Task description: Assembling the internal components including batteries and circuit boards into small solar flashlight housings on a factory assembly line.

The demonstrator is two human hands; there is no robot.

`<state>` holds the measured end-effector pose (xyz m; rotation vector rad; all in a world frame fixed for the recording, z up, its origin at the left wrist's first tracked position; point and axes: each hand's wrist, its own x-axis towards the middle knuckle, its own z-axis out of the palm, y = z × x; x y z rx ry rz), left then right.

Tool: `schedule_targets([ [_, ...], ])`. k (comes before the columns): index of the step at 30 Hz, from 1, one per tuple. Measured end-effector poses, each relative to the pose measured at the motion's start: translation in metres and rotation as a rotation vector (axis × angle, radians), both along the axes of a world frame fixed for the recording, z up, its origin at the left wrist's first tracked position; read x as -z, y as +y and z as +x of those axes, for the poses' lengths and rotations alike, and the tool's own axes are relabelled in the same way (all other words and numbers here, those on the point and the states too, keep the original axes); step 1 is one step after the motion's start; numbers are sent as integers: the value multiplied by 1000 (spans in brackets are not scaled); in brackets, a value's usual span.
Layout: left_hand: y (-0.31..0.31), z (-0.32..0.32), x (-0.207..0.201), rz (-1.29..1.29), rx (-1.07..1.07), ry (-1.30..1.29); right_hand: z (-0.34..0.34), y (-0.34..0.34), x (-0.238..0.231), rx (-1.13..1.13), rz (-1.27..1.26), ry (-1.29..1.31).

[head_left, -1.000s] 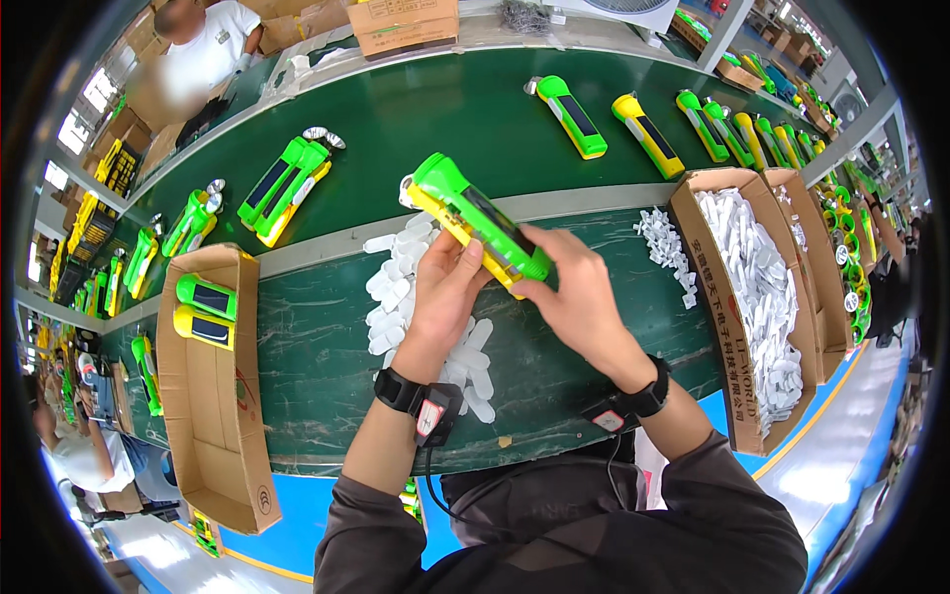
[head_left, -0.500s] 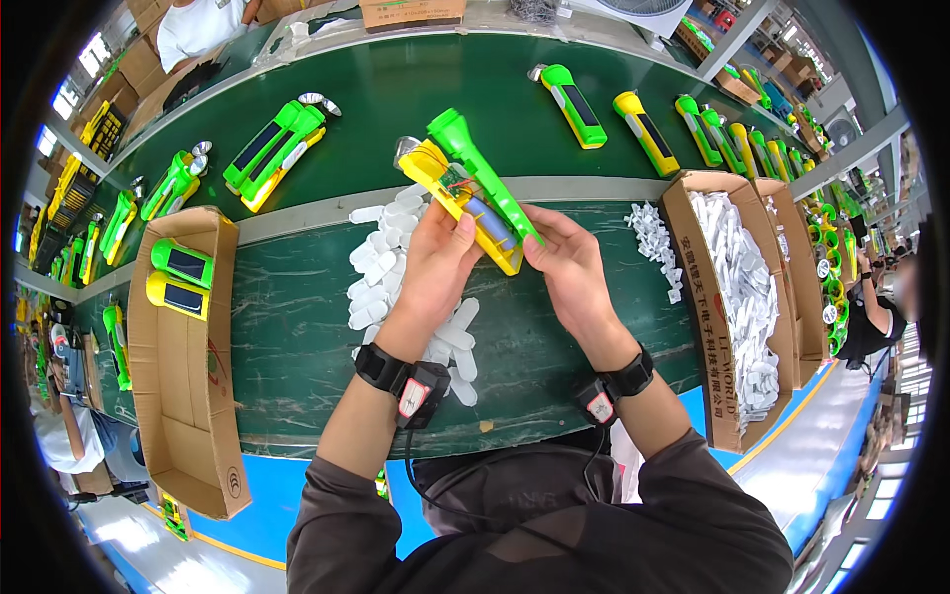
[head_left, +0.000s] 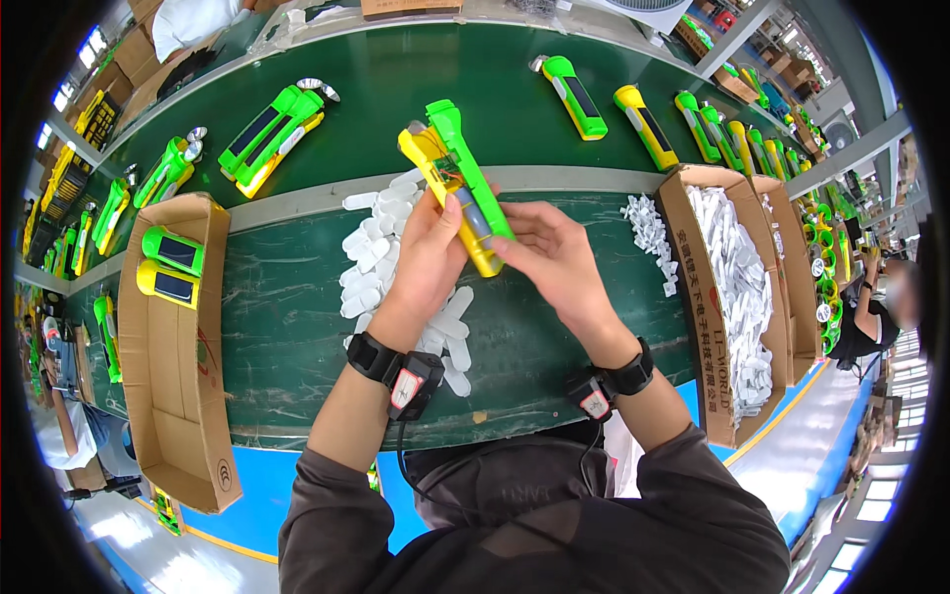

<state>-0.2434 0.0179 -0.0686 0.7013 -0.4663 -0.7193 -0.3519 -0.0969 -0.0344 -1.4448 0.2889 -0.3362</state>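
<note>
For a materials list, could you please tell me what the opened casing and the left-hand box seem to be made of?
Opened casing: probably moulded plastic, smooth and fairly glossy, judging by its even, bright green and yellow colour.
Left-hand box: apparently cardboard with a matte finish, judging by its brown walls and the fold lines inside.

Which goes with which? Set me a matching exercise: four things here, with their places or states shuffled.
1. Torch with its casing open
2. White oval pieces
3. Left carton
4. Right carton nearest the hands

A. Filled with white parts
B. Holding a green torch and a yellow torch
C. In the left hand
D. Loose on the green bench

Pairs: 1-C; 2-D; 3-B; 4-A
</note>
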Motion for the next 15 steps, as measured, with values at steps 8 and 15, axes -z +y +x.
schedule_targets([
  [8,3,5,0,104,-151,136,-16,30,-9,263,-832,-208],
  [15,0,4,3,146,-199,62,-24,57,23,-230,-1268,-157],
])
